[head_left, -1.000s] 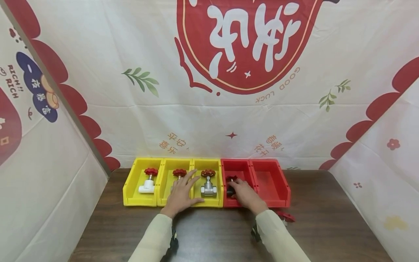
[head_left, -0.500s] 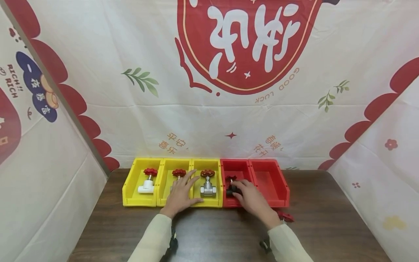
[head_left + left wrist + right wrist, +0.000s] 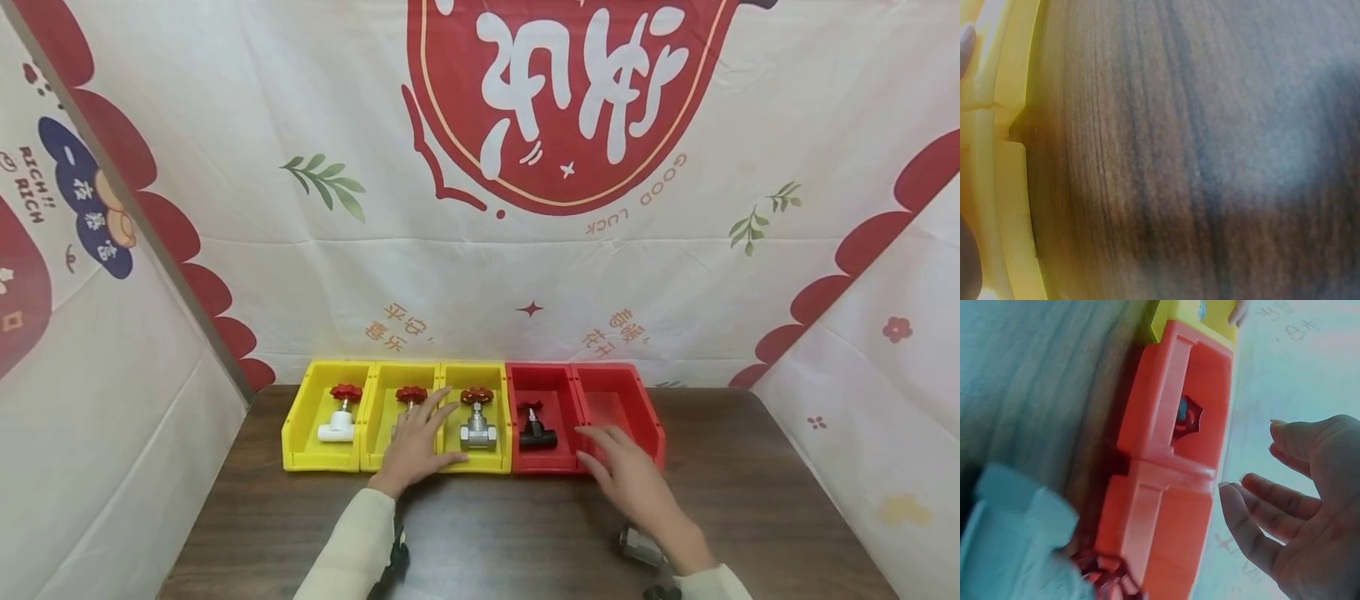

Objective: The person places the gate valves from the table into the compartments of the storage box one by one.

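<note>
My right hand (image 3: 633, 479) hangs with spread fingers over the front of the right red bin (image 3: 648, 417), holding nothing. In the left red bin (image 3: 543, 383) lies a black valve (image 3: 536, 432), apart from the fingers. My left hand (image 3: 416, 446) lies over the middle and right yellow bins with its fingers extended, partly covering a valve with a red handwheel (image 3: 412, 395). Beside it, in the right yellow bin, is a metal gate valve (image 3: 477, 429). The left yellow bin holds a white valve (image 3: 339, 425). Only bits of the left hand show in the left wrist view.
A metal valve (image 3: 641, 546) with a red handwheel (image 3: 1107, 572) lies on the wooden table (image 3: 480, 542), partly hidden by my right forearm in the head view. A printed cloth (image 3: 480, 275) stands behind the row of bins.
My right hand has let go of the black valve and moved right and toward me, leaving it in the left red bin. The left hand has not moved.
</note>
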### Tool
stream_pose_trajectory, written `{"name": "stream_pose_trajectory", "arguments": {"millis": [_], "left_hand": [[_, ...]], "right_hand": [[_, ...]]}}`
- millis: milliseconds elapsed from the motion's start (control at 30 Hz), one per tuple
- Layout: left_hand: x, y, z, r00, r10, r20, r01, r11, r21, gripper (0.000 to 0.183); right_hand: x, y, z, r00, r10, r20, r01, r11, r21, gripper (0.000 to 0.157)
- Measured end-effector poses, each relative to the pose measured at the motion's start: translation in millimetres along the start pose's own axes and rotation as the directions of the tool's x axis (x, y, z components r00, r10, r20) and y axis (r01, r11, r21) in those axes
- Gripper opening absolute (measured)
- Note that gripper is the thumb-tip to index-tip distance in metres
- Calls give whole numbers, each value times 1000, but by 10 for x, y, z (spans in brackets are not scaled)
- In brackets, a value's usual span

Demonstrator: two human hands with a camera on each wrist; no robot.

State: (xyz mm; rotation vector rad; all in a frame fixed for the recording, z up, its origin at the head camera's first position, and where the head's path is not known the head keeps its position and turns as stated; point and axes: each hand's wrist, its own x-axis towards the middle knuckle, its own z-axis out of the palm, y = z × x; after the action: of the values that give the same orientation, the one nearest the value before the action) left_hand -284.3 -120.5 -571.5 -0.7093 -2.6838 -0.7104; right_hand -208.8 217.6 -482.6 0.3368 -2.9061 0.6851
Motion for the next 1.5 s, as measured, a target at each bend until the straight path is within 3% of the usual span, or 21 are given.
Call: {"name": "stream_pose_trajectory", "arguments": {"millis": [367,633,867,1067,1300,1500], "left_hand": [[0,19,-24,1000,-18,12,18,1000,-5,88],[0,34,-32,1000,-9,-3,9,1000,-7,88],[1,30,-28,1000,-16,1,16,1000,-12,88],[-8,21,-16,1000,-25,5,25,1000,-4,88],[-1,32,-29,999,-29,13,29,1000,-4,88],[-3,26,-22,1000,-24,10,24,1000,0,88]], "right_hand": [[-268,159,-111,992,121,44,-120,993,-19,52],[-473,234,-157,992,126,27,-126,992,-18,49],[-681,334,-127,968,240,69,-233,967,-99,49],[-828,424,-108,966,248,66,-237,961,-140,51],[-881,498,-130,910,366,197,-337,927,-165,67],[-940,545,-76,885,398,240,-372,916,-149,77]]}}
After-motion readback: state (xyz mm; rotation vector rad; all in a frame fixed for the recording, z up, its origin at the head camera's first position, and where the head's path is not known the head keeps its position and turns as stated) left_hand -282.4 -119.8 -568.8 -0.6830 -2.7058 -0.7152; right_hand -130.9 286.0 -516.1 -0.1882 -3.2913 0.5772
